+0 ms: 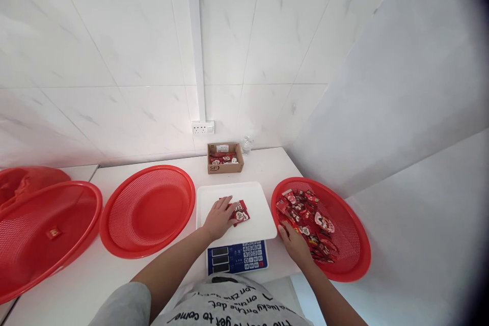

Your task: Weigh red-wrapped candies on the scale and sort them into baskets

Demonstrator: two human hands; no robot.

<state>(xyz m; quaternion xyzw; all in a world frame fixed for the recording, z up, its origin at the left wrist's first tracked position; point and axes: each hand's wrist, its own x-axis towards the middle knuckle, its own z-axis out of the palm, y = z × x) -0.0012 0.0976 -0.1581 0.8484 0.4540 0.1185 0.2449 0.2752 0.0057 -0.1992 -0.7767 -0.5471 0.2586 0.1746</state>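
Note:
A white tray tops a digital scale with a blue keypad. Red printed packets lie on this tray. My left hand rests over the packets, its fingers stretched out and partly covering them. On the right, a red mesh basket holds a pile of small red packets, some with white printed figures. My right hand is at the near left side of that basket, its fingers extended over the rim beside the pile. No packet shows clearly between its fingers.
An open cardboard box with more red packets stands near the wall, a clear glass beside it. To the left are a round red basket and another red basket with one small red item. A socket is on the wall.

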